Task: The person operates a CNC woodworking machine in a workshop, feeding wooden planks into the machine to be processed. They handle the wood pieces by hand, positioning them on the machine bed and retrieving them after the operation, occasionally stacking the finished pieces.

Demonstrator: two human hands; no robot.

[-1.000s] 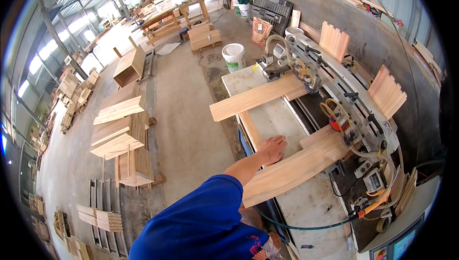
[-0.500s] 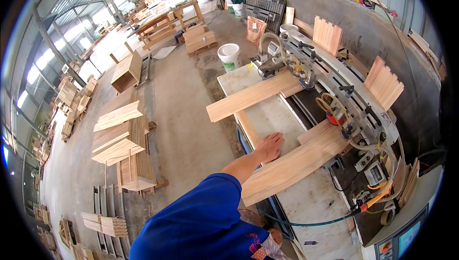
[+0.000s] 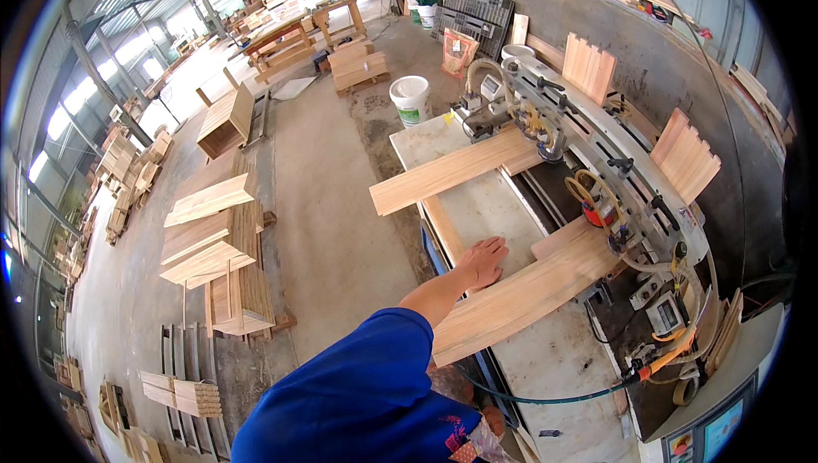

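Observation:
My left hand [image 3: 483,263] rests palm down, fingers stretched out, on the pale worktop [image 3: 498,216] of a woodworking machine. It holds nothing. Just nearer to me lies a long, wide wooden board [image 3: 528,297], its far end under the machine's clamping head [image 3: 613,237]. A second board [image 3: 456,173] lies farther off, running under another head [image 3: 545,143]. Along the worktop's left edge, a wood strip [image 3: 441,226] extends toward my wrist. My right hand cannot be made out; a small skin-toned patch beside the blue shirt is too unclear to name.
A teal hose [image 3: 545,398] crosses the near worktop. A control screen [image 3: 724,429] stands at the lower right. Notched boards [image 3: 684,156] lean behind the machine. A white bucket [image 3: 411,101] stands beyond it. Stacked planks [image 3: 234,267] sit on the floor at left.
The view has shifted very slightly. My left hand stays on the worktop, and both boards lie where they were.

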